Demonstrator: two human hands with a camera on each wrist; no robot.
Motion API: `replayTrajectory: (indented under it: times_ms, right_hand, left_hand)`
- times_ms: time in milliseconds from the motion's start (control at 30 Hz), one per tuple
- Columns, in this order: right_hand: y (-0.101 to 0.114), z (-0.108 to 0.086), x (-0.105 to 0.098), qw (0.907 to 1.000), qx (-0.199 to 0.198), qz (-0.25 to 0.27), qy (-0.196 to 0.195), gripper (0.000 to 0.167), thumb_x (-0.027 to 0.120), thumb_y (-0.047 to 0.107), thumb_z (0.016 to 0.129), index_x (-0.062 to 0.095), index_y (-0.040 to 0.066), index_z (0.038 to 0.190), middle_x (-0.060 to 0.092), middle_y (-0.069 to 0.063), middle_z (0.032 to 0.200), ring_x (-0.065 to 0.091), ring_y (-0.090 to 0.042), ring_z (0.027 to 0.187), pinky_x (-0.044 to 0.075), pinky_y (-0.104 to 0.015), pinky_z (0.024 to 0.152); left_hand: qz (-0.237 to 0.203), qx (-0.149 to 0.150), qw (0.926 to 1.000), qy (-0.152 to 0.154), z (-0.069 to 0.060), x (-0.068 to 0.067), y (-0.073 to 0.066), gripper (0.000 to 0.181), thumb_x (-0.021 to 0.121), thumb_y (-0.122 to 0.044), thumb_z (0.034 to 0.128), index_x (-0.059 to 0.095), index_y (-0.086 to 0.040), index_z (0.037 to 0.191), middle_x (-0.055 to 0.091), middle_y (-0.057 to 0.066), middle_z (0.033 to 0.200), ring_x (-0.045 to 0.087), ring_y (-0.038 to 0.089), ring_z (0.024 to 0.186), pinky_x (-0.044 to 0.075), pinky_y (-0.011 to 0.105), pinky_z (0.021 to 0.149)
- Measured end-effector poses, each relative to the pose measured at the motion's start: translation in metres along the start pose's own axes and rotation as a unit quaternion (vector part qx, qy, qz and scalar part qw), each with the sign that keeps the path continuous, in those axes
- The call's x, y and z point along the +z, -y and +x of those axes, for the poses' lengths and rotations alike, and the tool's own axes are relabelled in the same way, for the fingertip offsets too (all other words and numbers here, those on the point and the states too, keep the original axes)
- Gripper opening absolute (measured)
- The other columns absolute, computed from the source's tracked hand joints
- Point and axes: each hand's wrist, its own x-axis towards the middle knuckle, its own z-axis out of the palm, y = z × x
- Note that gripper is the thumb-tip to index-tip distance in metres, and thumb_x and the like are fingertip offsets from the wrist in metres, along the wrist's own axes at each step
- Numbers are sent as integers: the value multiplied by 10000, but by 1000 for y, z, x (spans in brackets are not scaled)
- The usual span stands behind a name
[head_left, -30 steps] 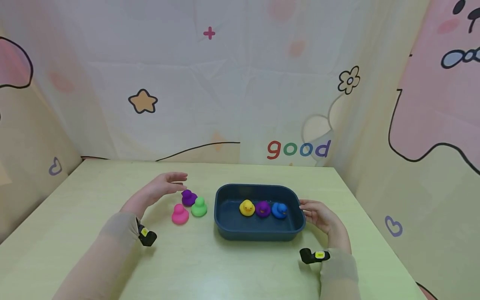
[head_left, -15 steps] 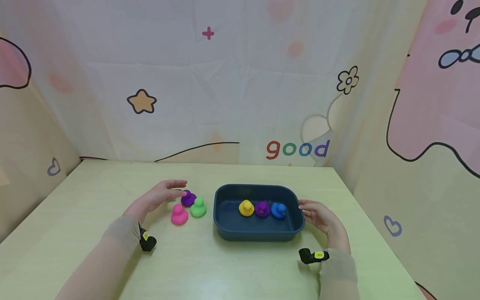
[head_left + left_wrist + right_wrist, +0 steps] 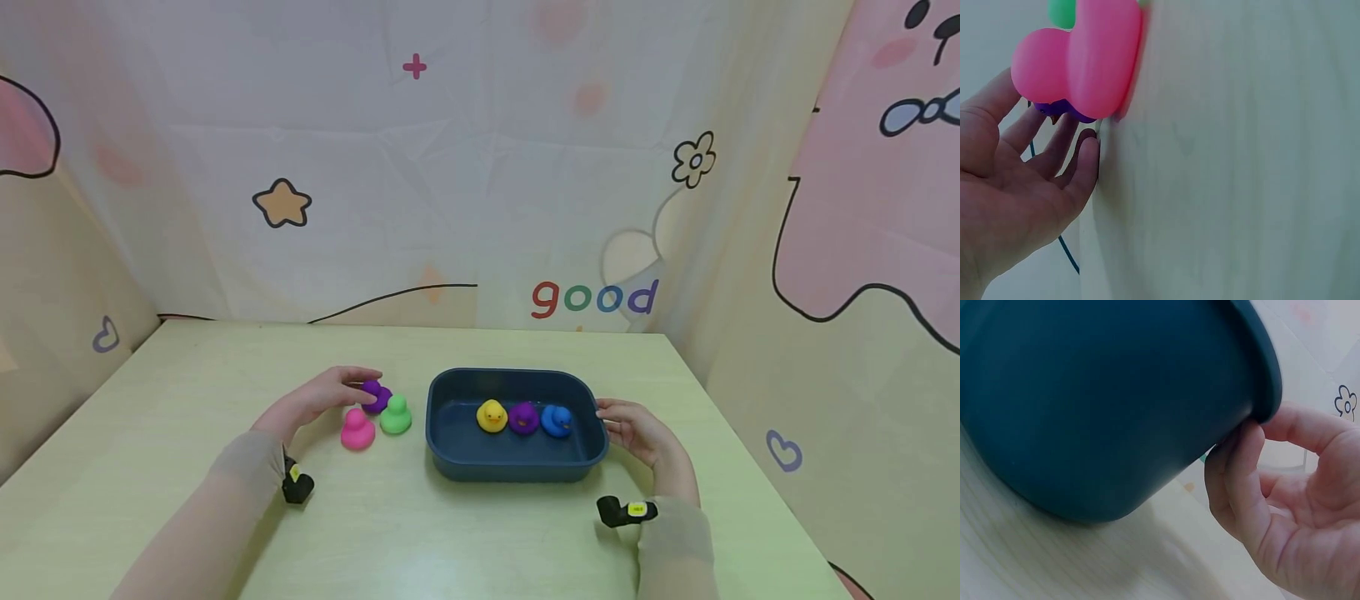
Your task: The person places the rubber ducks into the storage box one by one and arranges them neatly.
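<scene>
My left hand has its thumb and fingers on either side of a purple rubber duck, apparently pinching it on the table. In the left wrist view, a pink rubber duck covers most of that purple duck and the thumb tip. Close by stand the pink duck and a green rubber duck. At the right end of a dark blue plastic bin, my right hand holds the rim with curled fingers. Yellow, purple and blue rubber ducks sit in it.
Everything stands on a pale wooden table. A patterned cloth hangs behind the table's far edge and along both sides. Each wrist wears a small black camera, one on the left and one on the right.
My left hand has come down and slightly toward me, its thumb and fingers moving around the purple duck. The right hand and the bin have stayed in place.
</scene>
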Motion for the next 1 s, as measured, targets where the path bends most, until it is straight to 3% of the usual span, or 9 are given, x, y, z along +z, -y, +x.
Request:
replayTrajectory:
  times_ms: [267,467,700,867,1000]
  right_hand:
    - [0,0,0,10000,-8,-8,-15,551,434,45,989,216,-174,1445,659,93,978,648,-11,816,550,-159,753]
    - [-1,0,0,10000,15,-27,-17,561,433,48,991,203,-172,1453,656,96,979,645,-11,814,548,-156,752]
    - [0,-1,1,9999,-16,128,61,463,427,25,987,306,-153,1397,658,76,961,647,-21,806,550,-166,739]
    - [1,-2,1,9997,-36,210,85,322,427,17,986,424,-84,1292,659,67,949,648,-22,795,550,-164,729]
    - [1,-2,1,9997,-34,221,84,307,429,17,984,436,-72,1277,661,67,945,649,-22,794,550,-163,727]
  left_hand:
    - [156,-4,9999,25,5,1,2,553,633,-111,926,448,35,1426,439,303,1422,442,414,1292,330,538,1129]
    - [241,-55,9996,-117,5,2,1,524,619,-121,938,463,44,1410,475,297,1389,478,395,1251,356,528,1104]
    - [210,-291,9973,-635,-1,1,-2,545,653,-175,932,477,45,1399,479,287,1401,529,307,1139,475,334,896]
    - [67,-536,9934,-1014,-1,0,-5,554,659,-204,932,479,43,1394,478,265,1415,517,307,1153,482,318,865]
    - [-154,-693,9858,-1521,-1,0,-5,555,669,-208,923,483,44,1382,511,252,1382,515,285,1113,464,298,804]
